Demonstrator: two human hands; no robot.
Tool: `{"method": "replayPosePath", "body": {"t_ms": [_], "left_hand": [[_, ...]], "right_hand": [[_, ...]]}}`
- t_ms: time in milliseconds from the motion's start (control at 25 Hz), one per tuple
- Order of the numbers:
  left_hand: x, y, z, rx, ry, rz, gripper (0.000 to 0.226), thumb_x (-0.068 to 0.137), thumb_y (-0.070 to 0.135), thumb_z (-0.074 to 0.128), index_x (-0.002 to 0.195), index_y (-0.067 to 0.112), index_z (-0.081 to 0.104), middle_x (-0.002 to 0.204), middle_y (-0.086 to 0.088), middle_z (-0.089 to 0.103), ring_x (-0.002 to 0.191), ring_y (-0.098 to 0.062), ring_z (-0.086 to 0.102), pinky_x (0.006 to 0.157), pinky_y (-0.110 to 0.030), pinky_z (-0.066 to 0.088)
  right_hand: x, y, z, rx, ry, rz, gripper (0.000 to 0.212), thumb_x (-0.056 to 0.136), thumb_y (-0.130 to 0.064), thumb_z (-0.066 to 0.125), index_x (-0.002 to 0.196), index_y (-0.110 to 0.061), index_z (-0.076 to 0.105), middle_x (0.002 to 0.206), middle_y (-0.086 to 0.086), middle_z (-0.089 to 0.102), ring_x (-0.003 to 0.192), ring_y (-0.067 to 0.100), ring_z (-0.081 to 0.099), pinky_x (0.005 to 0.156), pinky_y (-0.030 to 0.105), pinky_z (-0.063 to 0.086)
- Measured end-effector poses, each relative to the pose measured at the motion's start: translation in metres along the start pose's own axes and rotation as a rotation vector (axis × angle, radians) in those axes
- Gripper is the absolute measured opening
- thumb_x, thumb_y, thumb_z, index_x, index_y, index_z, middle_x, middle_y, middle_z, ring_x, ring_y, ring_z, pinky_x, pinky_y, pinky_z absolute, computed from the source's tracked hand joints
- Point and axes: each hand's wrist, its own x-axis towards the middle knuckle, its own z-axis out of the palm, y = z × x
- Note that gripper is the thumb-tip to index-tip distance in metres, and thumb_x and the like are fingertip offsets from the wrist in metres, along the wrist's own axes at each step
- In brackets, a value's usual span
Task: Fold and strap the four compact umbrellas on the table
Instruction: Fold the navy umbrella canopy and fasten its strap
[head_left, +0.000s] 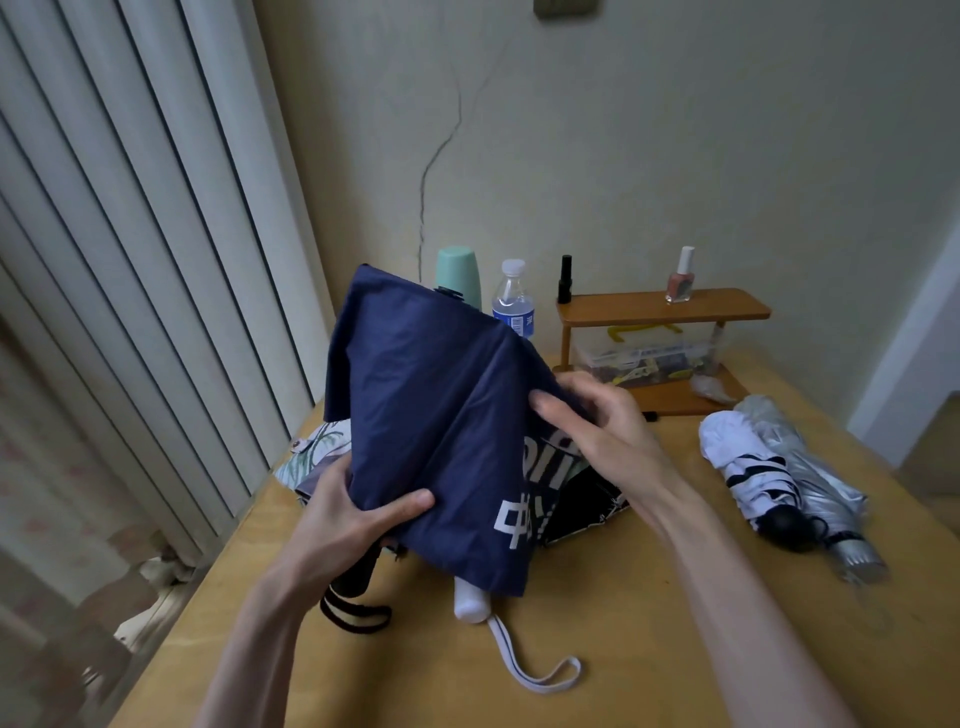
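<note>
A navy blue umbrella (426, 415) with white lettering is held up over the middle of the table, its canopy loose and unstrapped. My left hand (353, 514) grips its lower left edge, thumb on the cloth. My right hand (597, 415) pinches a fold on its right side. A white handle (470, 603) with a grey wrist loop lies below it. A black handle (353, 577) with a striped loop shows under my left hand. A floral umbrella (311, 452) and a black canopy (582, 514) lie behind, mostly hidden. A silver and white umbrella (789, 478) lies at the right.
The wooden table (623, 597) stands against a wall, with a curtain (130, 260) at the left. At the back are a mint green flask (460, 273), a water bottle (513, 299), and a small wooden shelf (660, 306) bearing two nail polish bottles above a clear box (649, 358).
</note>
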Motion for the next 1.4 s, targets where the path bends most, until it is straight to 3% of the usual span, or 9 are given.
{"method": "replayPosePath", "body": {"t_ms": [80,200,400,680,800,960,1120,1280,1400], "left_hand": [[0.000,0.000,0.001,0.024,0.004,0.015,0.054,0.063,0.026,0.088,0.109,0.013,0.063,0.093,0.009,0.079,0.080,-0.019,0.077,0.057,-0.031,0.062],[0.001,-0.002,0.001,0.024,0.065,0.018,0.052,0.064,0.027,0.089,0.107,0.014,0.063,0.094,0.004,0.078,0.080,-0.024,0.077,0.066,-0.045,0.064],[0.004,-0.006,0.000,0.009,0.108,0.023,0.053,0.067,0.030,0.089,0.109,0.010,0.062,0.097,-0.005,0.076,0.090,-0.050,0.070,0.076,-0.065,0.060],[0.004,-0.008,-0.004,-0.029,0.081,0.030,0.050,0.068,0.029,0.086,0.110,0.015,0.062,0.096,0.009,0.079,0.091,-0.030,0.075,0.069,-0.043,0.063],[0.004,-0.010,-0.005,-0.030,0.064,0.038,0.054,0.067,0.028,0.086,0.113,0.013,0.062,0.098,0.006,0.078,0.087,-0.024,0.077,0.060,-0.032,0.063],[0.003,-0.009,-0.004,-0.036,0.062,0.022,0.072,0.060,0.046,0.100,0.112,0.013,0.062,0.096,0.005,0.078,0.081,-0.024,0.077,0.056,-0.030,0.061],[0.001,-0.006,-0.008,-0.030,0.067,0.003,0.110,0.026,0.072,0.098,0.115,0.019,0.063,0.103,0.011,0.079,0.092,-0.016,0.078,0.062,-0.028,0.063],[0.003,-0.008,-0.005,-0.023,0.048,-0.010,0.080,0.054,0.048,0.104,0.114,0.014,0.064,0.099,0.000,0.080,0.088,-0.018,0.078,0.058,-0.027,0.060],[0.002,-0.005,-0.003,-0.013,0.047,-0.010,0.087,0.043,0.057,0.100,0.110,0.018,0.061,0.093,0.010,0.079,0.082,-0.016,0.077,0.060,-0.035,0.064]], "right_hand": [[-0.003,-0.005,-0.009,-0.051,-0.032,0.013,0.029,0.090,-0.045,0.076,0.102,-0.019,0.079,0.102,-0.001,0.077,0.098,0.018,0.074,0.086,0.037,0.058],[-0.005,-0.008,-0.030,-0.205,-0.039,0.054,0.028,0.082,-0.046,0.078,0.100,-0.024,0.081,0.095,-0.007,0.081,0.091,0.012,0.077,0.086,0.037,0.061],[-0.003,-0.008,-0.040,-0.178,-0.029,0.016,0.011,0.099,-0.015,0.070,0.097,-0.018,0.080,0.092,-0.005,0.081,0.081,0.003,0.074,0.070,0.018,0.055],[-0.004,-0.008,-0.036,-0.006,0.015,0.053,0.021,0.086,-0.022,0.084,0.100,-0.009,0.072,0.102,0.004,0.081,0.096,0.022,0.079,0.088,0.036,0.063],[-0.008,-0.013,-0.040,-0.006,-0.073,0.051,0.013,0.094,-0.018,0.076,0.100,-0.006,0.078,0.103,0.004,0.081,0.101,0.019,0.077,0.091,0.031,0.061],[-0.015,-0.020,-0.047,0.023,-0.261,0.118,0.022,0.100,-0.020,0.066,0.113,-0.006,0.078,0.116,0.004,0.080,0.113,0.019,0.074,0.099,0.029,0.057],[-0.016,-0.020,-0.056,-0.052,-0.253,0.147,0.018,0.092,-0.024,0.077,0.101,-0.008,0.078,0.109,0.004,0.081,0.108,0.023,0.076,0.095,0.031,0.059],[-0.017,-0.019,-0.057,-0.087,-0.334,0.187,0.022,0.097,-0.021,0.072,0.110,-0.004,0.078,0.112,0.005,0.080,0.109,0.020,0.075,0.099,0.033,0.058],[-0.017,-0.017,-0.060,-0.066,-0.296,0.206,0.023,0.096,-0.020,0.071,0.114,-0.007,0.078,0.114,0.004,0.080,0.111,0.021,0.075,0.098,0.034,0.059]]}}
